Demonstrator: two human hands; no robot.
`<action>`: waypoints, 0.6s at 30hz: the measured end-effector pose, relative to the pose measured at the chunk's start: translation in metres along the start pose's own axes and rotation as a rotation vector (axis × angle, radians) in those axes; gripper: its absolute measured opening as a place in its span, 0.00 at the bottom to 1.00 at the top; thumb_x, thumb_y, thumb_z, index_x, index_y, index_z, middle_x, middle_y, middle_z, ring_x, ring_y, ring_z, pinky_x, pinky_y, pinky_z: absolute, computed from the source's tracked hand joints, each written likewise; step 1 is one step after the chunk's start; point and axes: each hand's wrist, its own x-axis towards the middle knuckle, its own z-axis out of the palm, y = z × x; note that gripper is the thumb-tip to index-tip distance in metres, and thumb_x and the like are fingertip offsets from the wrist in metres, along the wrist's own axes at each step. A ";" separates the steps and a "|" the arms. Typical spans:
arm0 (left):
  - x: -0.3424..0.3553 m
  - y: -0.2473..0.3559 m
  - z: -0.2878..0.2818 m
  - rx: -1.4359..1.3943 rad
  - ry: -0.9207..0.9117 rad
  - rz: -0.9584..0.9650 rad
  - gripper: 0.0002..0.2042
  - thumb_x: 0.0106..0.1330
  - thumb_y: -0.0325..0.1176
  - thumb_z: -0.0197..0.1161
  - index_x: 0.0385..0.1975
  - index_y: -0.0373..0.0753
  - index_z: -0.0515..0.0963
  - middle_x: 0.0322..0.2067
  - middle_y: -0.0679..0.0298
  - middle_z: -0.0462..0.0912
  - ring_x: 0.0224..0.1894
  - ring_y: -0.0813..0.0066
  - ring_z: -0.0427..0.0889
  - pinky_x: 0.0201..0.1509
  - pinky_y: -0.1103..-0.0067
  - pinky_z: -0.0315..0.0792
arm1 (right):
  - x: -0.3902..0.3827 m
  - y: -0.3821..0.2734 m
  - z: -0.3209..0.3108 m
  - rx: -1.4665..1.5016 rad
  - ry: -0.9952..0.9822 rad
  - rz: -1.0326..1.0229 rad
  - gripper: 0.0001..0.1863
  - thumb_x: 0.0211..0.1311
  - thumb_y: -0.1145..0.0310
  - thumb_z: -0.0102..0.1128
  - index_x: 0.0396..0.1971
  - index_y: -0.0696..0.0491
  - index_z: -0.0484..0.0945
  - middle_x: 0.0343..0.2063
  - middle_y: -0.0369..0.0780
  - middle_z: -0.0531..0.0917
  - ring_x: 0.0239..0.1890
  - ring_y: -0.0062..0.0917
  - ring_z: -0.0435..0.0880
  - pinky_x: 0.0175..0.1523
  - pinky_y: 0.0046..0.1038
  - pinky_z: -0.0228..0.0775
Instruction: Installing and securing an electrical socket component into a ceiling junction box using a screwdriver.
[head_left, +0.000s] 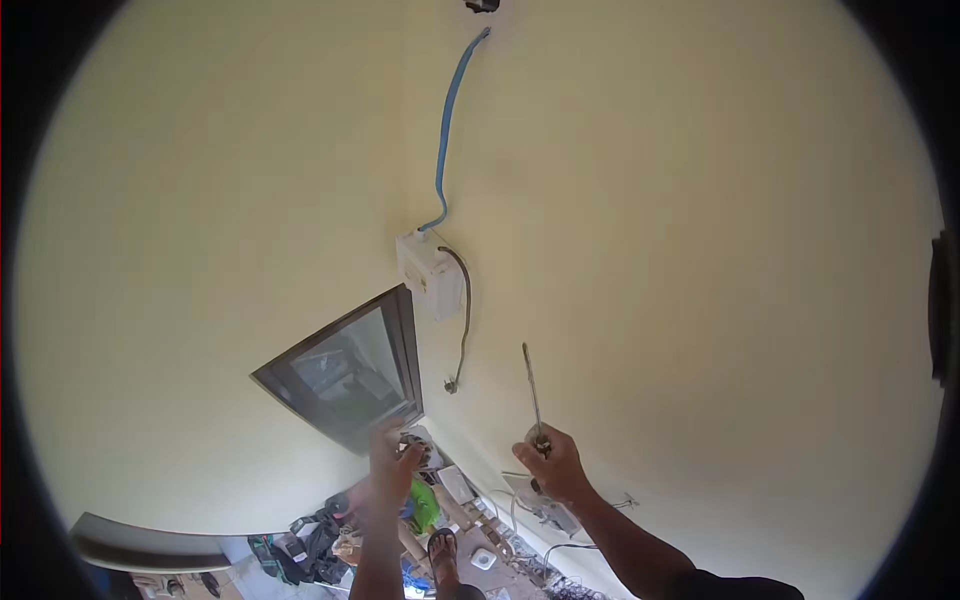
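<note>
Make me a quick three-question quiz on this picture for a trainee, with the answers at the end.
1. Which hand holds the thin metal rod?
2. True or false: the blue tube joins the white box at its bottom.
3. In the picture, where does the dark-framed window lie relative to the box? A: directly above. B: lower left. C: to the right.

Key:
1. The right hand.
2. False; it joins at the top.
3. B.
</note>
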 end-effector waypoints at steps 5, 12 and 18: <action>0.077 0.157 0.005 -0.117 0.071 0.114 0.17 0.62 0.18 0.60 0.52 0.30 0.72 0.43 0.58 0.82 0.43 0.73 0.85 0.49 0.74 0.81 | 0.065 -0.146 -0.001 0.123 0.142 -0.240 0.13 0.72 0.63 0.64 0.36 0.59 0.83 0.17 0.28 0.71 0.19 0.09 0.64 0.24 0.18 0.57; 0.190 0.372 0.040 -0.409 -0.101 0.350 0.13 0.70 0.28 0.63 0.51 0.33 0.75 0.42 0.57 0.82 0.37 0.69 0.85 0.44 0.77 0.82 | 0.185 -0.335 -0.001 -0.055 0.478 -0.618 0.11 0.64 0.66 0.68 0.30 0.60 0.85 0.16 0.35 0.78 0.17 0.19 0.72 0.27 0.26 0.66; 0.250 0.451 0.059 -0.402 -0.148 0.426 0.16 0.69 0.26 0.63 0.54 0.29 0.74 0.45 0.56 0.82 0.46 0.68 0.83 0.51 0.73 0.80 | 0.261 -0.369 0.031 -0.103 0.687 -0.857 0.11 0.61 0.65 0.69 0.28 0.59 0.84 0.18 0.40 0.80 0.19 0.28 0.76 0.31 0.31 0.71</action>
